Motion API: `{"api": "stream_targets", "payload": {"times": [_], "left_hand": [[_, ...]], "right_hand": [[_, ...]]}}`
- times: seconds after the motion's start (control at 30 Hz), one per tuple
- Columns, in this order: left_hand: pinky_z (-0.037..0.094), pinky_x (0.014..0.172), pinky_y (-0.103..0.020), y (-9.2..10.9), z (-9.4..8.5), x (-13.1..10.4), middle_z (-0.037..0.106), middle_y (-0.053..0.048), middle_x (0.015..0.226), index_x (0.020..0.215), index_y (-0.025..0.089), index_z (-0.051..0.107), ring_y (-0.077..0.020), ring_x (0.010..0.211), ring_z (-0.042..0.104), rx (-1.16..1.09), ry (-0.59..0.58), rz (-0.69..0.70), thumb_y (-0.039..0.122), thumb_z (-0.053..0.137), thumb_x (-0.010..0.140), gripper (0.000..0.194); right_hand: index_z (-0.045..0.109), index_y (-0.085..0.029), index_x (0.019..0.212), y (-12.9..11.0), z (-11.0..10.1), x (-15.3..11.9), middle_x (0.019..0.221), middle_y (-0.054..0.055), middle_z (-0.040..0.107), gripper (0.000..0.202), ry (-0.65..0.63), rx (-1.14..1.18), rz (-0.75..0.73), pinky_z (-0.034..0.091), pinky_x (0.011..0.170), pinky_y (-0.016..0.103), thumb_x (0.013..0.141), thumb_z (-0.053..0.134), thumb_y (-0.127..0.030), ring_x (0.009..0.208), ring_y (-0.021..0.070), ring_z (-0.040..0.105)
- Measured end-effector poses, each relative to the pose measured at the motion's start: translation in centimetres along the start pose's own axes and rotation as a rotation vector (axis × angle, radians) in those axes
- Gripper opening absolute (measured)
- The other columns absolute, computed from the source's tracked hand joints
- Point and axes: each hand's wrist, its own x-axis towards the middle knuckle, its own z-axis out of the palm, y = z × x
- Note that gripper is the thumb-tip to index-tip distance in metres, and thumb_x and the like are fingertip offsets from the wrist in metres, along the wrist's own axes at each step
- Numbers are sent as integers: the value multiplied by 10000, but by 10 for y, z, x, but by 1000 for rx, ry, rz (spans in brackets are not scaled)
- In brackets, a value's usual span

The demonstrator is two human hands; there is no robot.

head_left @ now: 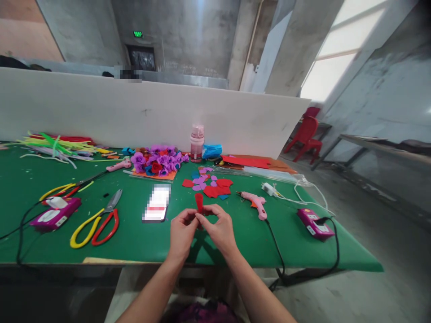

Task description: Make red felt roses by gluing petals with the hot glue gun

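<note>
A red petal-like piece [199,201] is pinched at the fingertips of the left hand [183,232] and right hand [219,228]. Its flared end is seen just above the grip, while the lower part is hidden.

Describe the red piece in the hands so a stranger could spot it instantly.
Near the front of the green table, the left hand and right hand meet. A narrow red piece, wider at its top, rises between them. Unlike the red cutouts lying flat beyond, it is held upright.
</note>
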Motion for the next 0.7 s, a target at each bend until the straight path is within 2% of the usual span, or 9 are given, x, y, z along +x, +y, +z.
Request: {"api": "stream_targets", "payload": {"times": [0.2, 0.53, 0.63, 0.7], "left_hand": [[423, 528, -209, 2, 1, 0, 607, 12, 590, 725, 155, 633, -105, 523, 525, 35, -50, 12, 285, 622, 696, 134], [421, 515, -210, -1, 3, 0, 603, 15, 583, 704, 153, 626, -99, 504, 513, -22, -62, -21, 283, 659, 662, 140], [426, 502, -212, 9, -1, 2, 606, 18, 587, 698, 156, 610, -96, 492, 510, -41, -48, -34, 278, 674, 645, 147], [429, 496, -212, 23, -2, 0, 608, 17, 592, 709, 159, 602, -96, 498, 514, -66, -3, -8, 284, 678, 651, 157]], "right_hand": [[661, -185, 731, 0, -1, 3, 698, 22, 637, 140, 20, -38, 19, 463, 642, 268, 731, 629, -321, 658, 155, 588], [681, -201, 737, 1, -3, 3, 711, 31, 642, 128, 39, -78, -65, 466, 645, 277, 746, 614, -310, 672, 162, 590], [690, -216, 858, 1, -10, 5, 775, 34, 661, 184, -33, 18, -17, 471, 690, 285, 730, 639, -336, 712, 168, 598], [664, -219, 970, 2, -10, 4, 834, 35, 672, 279, -78, 151, 65, 475, 724, 289, 732, 637, -362, 753, 168, 604]]}}
